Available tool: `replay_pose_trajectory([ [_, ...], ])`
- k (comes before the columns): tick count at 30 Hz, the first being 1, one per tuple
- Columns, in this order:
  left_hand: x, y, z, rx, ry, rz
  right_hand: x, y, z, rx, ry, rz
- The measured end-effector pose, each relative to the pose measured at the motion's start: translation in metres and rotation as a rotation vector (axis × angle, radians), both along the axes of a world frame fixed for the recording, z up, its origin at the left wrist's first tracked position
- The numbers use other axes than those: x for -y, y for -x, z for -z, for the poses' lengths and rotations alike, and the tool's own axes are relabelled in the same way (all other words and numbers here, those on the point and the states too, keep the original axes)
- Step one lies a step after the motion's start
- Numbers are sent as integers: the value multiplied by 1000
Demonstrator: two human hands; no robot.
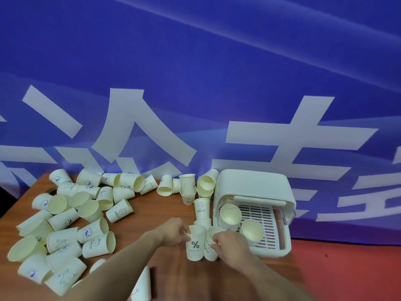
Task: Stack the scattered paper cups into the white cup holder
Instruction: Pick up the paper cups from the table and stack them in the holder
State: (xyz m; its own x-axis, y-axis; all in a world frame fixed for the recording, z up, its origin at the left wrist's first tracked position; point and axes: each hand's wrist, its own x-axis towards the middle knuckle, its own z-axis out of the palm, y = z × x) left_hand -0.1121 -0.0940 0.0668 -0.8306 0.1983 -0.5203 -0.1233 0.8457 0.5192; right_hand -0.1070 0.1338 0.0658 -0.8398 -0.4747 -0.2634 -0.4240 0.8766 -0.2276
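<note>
A blue banner (195, 72) hangs behind the wooden table (156, 213). The white cup holder (256, 187) lies at right, two stacks inside. Loose paper cups (71, 216) crowd the left. The left hand (172, 233) grips the "%" cup (195, 246); the right hand (227, 244) clasps its neighbouring cup (209, 246).

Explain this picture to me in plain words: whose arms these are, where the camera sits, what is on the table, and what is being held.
There is no machine here. A person wears a camera on the head, looking down at their own bare arms. The left hand grips an upright cup marked with a percent sign; the right hand grips a second cup beside it. On the wooden table lie many scattered paper cups, most tipped over. To the right stands the white cup holder, open at the front, with two stacks of cups already on its slotted tray. A blue banner hangs behind.
</note>
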Motion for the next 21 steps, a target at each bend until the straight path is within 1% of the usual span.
replay_pose_trajectory([
  [4, -17, 2, -13, -30, 39, 104, -14, 4, -5, -11, -6, 11],
  [8, -41, 2, -34, -46, 47, 254, -28, 9, -17, 53, 15, 12],
  [11, -57, 3, -43, -31, 34, 266, -41, 13, -27, 107, 13, 17],
  [15, -81, 4, -58, -80, 55, 274, -65, 21, -39, 133, 30, 61],
  [21, -127, 7, -71, -258, 106, 283, -112, 21, -51, 105, 35, 172],
])
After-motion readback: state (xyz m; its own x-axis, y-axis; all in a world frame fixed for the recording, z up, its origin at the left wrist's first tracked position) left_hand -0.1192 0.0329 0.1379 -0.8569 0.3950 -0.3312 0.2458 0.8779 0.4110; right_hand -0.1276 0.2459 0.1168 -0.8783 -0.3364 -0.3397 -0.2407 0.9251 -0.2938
